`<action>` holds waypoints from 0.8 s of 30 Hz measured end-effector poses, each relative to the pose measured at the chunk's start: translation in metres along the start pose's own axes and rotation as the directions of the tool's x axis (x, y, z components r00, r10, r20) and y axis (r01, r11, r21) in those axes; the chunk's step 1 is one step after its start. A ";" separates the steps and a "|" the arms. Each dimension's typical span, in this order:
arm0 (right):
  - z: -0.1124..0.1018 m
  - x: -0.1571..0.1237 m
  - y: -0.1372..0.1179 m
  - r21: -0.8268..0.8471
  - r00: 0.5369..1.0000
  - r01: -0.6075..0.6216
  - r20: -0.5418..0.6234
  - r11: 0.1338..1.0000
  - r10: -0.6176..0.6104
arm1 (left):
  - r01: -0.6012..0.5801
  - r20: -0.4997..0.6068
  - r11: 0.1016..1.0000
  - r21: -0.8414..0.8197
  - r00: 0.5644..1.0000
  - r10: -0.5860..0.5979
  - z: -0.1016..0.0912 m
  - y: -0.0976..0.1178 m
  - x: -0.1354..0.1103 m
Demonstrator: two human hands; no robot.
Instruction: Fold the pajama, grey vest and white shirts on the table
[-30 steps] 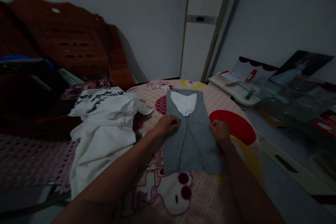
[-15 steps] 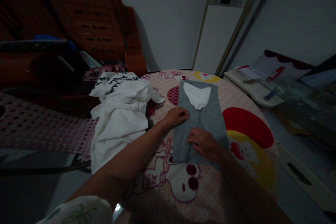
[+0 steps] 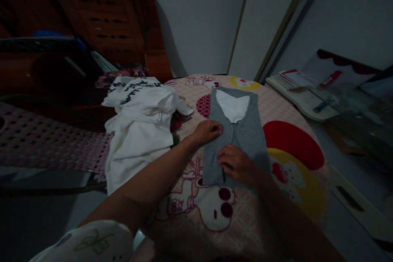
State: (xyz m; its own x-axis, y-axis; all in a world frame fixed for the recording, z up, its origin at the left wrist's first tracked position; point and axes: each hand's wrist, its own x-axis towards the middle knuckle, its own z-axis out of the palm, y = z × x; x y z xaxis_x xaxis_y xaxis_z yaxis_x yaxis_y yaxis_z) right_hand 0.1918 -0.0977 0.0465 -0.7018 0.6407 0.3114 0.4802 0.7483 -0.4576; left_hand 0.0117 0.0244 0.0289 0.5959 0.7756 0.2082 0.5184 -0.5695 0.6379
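A grey knitted vest (image 3: 250, 139) lies flat and straight on the table, its ribbed hem towards me. White cloth (image 3: 233, 105) fills its V-shaped neck. My left hand (image 3: 208, 131) rests at the vest's left edge with curled fingers; whether cloth is between them is hidden. Lower down, my right hand (image 3: 238, 164) pinches the vest's front edge near the centre opening, where a dark gap shows below the fingers. To the left of the vest, a heap of white clothes (image 3: 141, 131) with black lettering hangs partly over the table's side.
A round table with a pink patterned cloth (image 3: 187, 90) is before me. A woven pink chair (image 3: 61, 143) stands left, a carved wooden bench (image 3: 107, 12) behind it. Papers (image 3: 296, 80) lie on a side stand at right. A tall white cabinet unit (image 3: 260, 20) stands at the back.
The view has tilted slightly down. My right hand has raised the vest's front edge a little, so a dark gap shows near the hem. My left hand stays at the left edge.
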 end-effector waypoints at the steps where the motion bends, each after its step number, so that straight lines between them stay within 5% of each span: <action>1: -0.002 0.000 0.000 0.044 1.000 0.001 -0.030 0.999 0.000 | -0.003 0.004 1.000 -0.002 1.000 0.003 0.000 0.000 0.000; 14: -0.001 -0.002 -0.001 0.033 0.998 -0.048 -0.038 0.998 0.050 | 0.010 0.021 1.000 0.011 1.000 -0.011 -0.001 -0.001 0.000; 19: 0.009 -0.005 0.004 -0.090 0.966 -0.092 0.233 0.992 0.111 | -0.027 -0.040 0.998 0.055 0.999 0.029 0.000 0.000 -0.002; 24: 0.012 -0.006 0.005 -0.070 0.964 -0.118 0.229 0.991 0.131 | -0.156 -0.094 0.974 0.165 0.980 0.173 0.006 -0.006 -0.004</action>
State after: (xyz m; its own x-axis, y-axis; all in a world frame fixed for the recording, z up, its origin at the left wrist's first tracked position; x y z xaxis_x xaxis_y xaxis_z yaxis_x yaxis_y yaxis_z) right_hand 0.1915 -0.0999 0.0322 -0.7348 0.6765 0.0494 0.5950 0.6778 -0.4320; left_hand 0.0102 0.0231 0.0201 0.6164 0.6875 0.3839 0.5132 -0.7205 0.4664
